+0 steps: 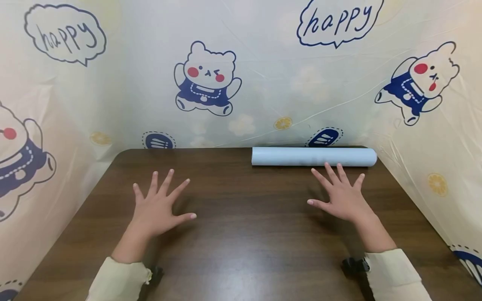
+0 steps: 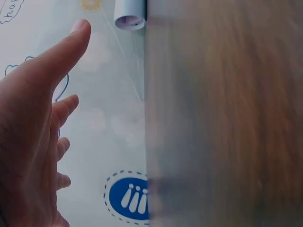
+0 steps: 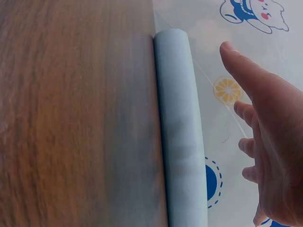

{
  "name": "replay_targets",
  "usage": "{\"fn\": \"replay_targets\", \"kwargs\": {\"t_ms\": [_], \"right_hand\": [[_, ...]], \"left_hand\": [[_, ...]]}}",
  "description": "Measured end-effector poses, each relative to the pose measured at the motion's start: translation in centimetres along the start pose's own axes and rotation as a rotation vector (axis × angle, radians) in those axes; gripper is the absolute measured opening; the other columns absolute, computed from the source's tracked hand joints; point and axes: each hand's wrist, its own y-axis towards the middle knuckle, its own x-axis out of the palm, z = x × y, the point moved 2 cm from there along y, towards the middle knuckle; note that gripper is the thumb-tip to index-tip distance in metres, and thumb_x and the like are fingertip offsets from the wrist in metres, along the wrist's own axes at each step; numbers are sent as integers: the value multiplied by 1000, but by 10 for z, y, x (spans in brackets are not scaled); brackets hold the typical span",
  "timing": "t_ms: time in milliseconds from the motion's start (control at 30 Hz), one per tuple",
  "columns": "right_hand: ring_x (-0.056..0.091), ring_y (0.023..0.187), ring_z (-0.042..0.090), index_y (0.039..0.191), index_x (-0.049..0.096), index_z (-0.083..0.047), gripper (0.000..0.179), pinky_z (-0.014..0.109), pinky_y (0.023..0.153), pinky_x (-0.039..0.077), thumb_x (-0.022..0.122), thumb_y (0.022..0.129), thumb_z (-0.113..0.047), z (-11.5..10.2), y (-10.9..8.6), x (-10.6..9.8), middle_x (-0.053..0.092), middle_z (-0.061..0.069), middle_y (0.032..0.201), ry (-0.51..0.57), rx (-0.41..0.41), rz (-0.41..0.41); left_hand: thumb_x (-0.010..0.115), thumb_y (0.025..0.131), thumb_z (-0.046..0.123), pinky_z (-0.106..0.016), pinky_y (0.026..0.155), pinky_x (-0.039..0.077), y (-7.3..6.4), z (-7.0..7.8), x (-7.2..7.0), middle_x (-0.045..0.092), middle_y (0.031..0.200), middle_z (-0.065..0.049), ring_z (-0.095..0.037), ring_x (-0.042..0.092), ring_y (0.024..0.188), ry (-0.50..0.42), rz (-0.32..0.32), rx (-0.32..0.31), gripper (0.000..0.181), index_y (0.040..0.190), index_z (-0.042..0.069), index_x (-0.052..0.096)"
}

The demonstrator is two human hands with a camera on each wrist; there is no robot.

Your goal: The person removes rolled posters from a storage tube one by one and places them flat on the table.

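Note:
A pale blue-white rolled sheet (image 1: 293, 156) lies along the back edge of the brown wooden table (image 1: 241, 234), toward the right. My right hand (image 1: 344, 198) is spread over the table just in front of it, fingertips overlapping the roll's lower edge in the head view. Nothing is in its grasp. The left hand (image 1: 154, 211) hovers palm down over the table's left part, fingers fanned out and holding nothing. In the left wrist view the hollow end of the roll (image 2: 130, 21) shows, with the thumb (image 2: 71, 47) well apart from it.
Behind the table and along both sides hangs a pale curtain (image 1: 263, 83) printed with bears, orange slices and the word "happy". The table's back edge meets it. Dark straps or devices (image 1: 354, 265) sit at both wrists, by the light sleeves (image 1: 395, 271).

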Motion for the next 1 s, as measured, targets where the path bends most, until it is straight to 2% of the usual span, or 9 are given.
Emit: {"fn": "replay_targets", "kwargs": {"t_ms": [367,667,1000], "right_hand": [[3,144,50,157,18,-27,94,82,90,-17,52,84,-74,3,-1,-5,12,21,160,22,0,-3],[0,144,49,157,16,-26,96,79,91,-19,53,83,-75,14,6,-7,8,21,161,31,9,16],[16,143,48,153,30,-14,99,76,104,6,72,78,-61,26,26,-14,17,25,158,49,-63,140]], "left_hand": [[59,73,79,-68,95,-26,13,18,-1,0,163,-12,-46,-12,144,-13,-9,30,100,155,38,20],[58,73,81,-72,96,-22,24,30,-3,3,163,-12,-46,-8,145,-34,2,67,100,155,39,20],[62,72,78,-76,100,-13,41,43,-3,6,163,-11,-45,2,146,-96,18,93,100,155,39,20]]}}
